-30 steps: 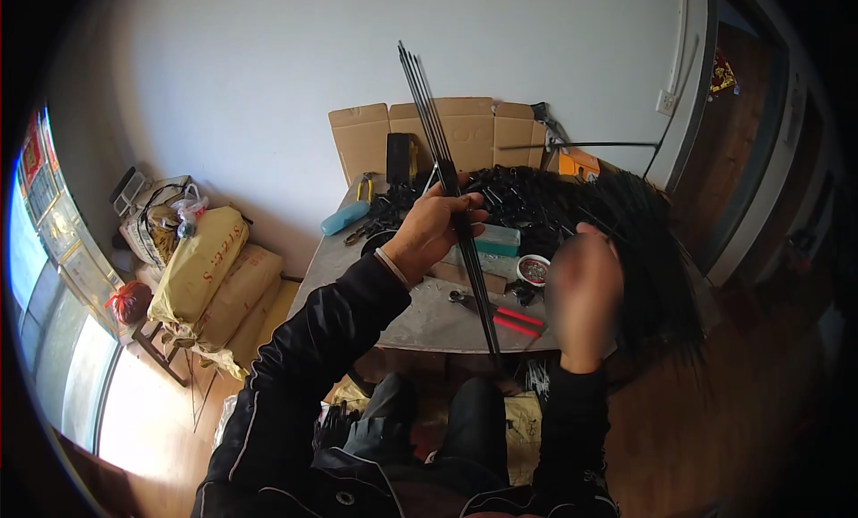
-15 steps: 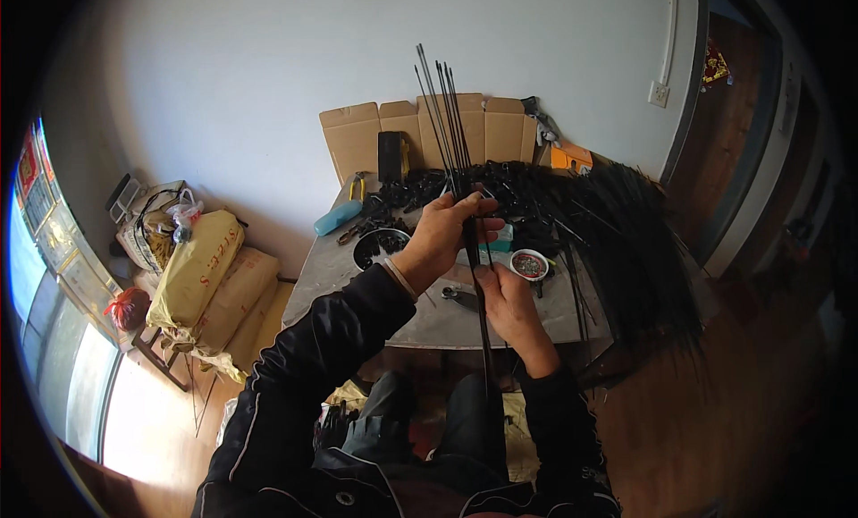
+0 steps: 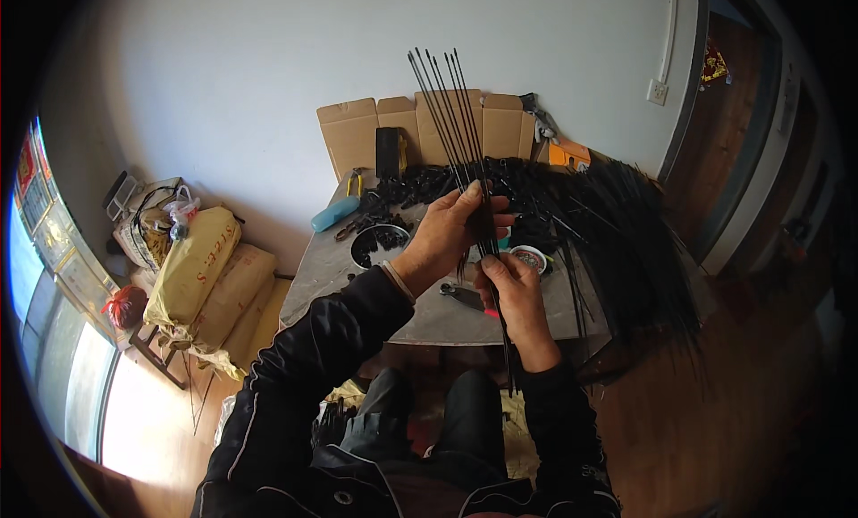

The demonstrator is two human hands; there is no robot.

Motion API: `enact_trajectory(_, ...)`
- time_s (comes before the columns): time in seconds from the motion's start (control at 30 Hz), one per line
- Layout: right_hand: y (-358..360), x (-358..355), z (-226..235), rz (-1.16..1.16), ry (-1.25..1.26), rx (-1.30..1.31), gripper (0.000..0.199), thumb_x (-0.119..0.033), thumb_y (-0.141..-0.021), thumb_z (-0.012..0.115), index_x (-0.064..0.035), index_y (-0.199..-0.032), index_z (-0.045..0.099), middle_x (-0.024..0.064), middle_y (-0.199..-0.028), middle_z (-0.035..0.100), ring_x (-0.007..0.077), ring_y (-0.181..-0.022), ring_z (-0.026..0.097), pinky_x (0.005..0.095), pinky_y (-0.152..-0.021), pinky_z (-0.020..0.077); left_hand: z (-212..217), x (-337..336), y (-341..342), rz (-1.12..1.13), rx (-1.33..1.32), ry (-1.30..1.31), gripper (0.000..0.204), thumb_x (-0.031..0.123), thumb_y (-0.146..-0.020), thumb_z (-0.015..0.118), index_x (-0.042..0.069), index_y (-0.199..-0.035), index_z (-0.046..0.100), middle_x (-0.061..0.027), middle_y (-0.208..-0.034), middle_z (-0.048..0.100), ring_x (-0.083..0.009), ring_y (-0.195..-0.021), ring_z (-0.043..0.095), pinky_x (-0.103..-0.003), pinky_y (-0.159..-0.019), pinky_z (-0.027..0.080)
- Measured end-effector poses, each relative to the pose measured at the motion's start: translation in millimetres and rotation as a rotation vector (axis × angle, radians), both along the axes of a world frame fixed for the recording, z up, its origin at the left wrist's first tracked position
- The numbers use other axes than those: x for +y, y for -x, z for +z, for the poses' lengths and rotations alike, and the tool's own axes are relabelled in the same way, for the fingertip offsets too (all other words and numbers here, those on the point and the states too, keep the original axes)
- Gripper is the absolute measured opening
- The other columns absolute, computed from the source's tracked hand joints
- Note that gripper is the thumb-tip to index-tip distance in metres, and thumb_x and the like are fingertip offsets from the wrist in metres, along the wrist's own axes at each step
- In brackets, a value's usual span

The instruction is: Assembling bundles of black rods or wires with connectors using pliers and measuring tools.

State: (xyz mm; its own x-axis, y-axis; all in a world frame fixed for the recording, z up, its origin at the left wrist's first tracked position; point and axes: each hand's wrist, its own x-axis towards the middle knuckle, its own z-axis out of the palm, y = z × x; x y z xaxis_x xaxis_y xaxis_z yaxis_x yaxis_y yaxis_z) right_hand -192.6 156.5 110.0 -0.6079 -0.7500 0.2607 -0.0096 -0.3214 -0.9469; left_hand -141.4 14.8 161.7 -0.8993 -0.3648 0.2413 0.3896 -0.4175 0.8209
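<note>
Thin black rods [image 3: 484, 223], tips fanned out up top, sit in both hands over the grey table [image 3: 407, 326]: left hand [image 3: 442, 234] half-closed around mid-bundle, right hand [image 3: 520, 305] just below, thumb and fingers pinched on it.

Both hands on a bundle of thin black rods [image 3: 454, 129]: left hand [image 3: 447, 235] grips higher, right hand [image 3: 518, 301] pinches just below, upper tips fanned. On the table [image 3: 407, 321]: bowl [image 3: 354, 250] of small black parts left of left hand, small dish [image 3: 542, 252] partly behind right hand, big rod heap [image 3: 639, 259] further right, cardboard panel [image 3: 356, 138] beyond both.
</note>
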Motion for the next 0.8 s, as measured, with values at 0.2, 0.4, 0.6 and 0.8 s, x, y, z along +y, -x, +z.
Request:
enact_trajectory(0.2,6.1,2.8,12.2,-0.112,0.039,-0.019,0.026,-0.029,-0.094,0.058,-0.0063,-0.081,0.06,-0.0017,-0.065,0.057,0.0045,-0.05,0.048,0.019,-0.043,0.0364,-3.7,-1.1,-4.7,-0.059,0.045,-0.038,0.045,0.035,-0.103,0.038,-0.001,-0.128,0.046,-0.0165,-0.117,0.059,-0.0306,-0.104,0.061,-0.043,-0.091,0.052)
enact_trajectory(0.4,40.6,26.0,71.1,-0.324,0.289,-0.001,0.026,-0.026,-0.096,0.054,-0.0003,-0.093,0.057,0.0034,-0.062,0.053,0.0081,-0.044,0.045,0.0217,-0.038,0.0334,-13.6,-17.5,-6.4,0.107,-0.069,-0.172,0.044,0.035,-0.103,0.037,-0.003,-0.122,0.048,-0.015,-0.107,0.062,-0.0304,-0.101,0.064,-0.043,-0.089,0.053)
enact_trajectory(0.6,39.7,19.6,63.1,-0.147,-0.023,0.132,0.029,-0.03,-0.096,0.054,-0.0022,-0.089,0.057,0.0034,-0.06,0.054,0.0074,-0.043,0.046,0.0219,-0.038,0.0366,-2.3,-7.6,-2.2,0.103,-0.027,-0.094,0.044,0.038,-0.101,0.044,-0.004,-0.114,0.052,-0.0155,-0.102,0.063,-0.0298,-0.09,0.066,-0.041,-0.082,0.056)
enact_trajectory(0.8,-3.7,11.7,16.3,0.065,-0.222,0.158,0.026,-0.026,-0.099,0.049,-0.0018,-0.093,0.056,0.0055,-0.062,0.06,0.0108,-0.046,0.054,0.0224,-0.042,0.0424,11.1,5.9,14.0,0.022,-0.22,-0.052,0.041,0.035,-0.1,0.049,-0.004,-0.11,0.054,-0.0165,-0.101,0.064,-0.027,-0.083,0.066,-0.039,-0.073,0.057)
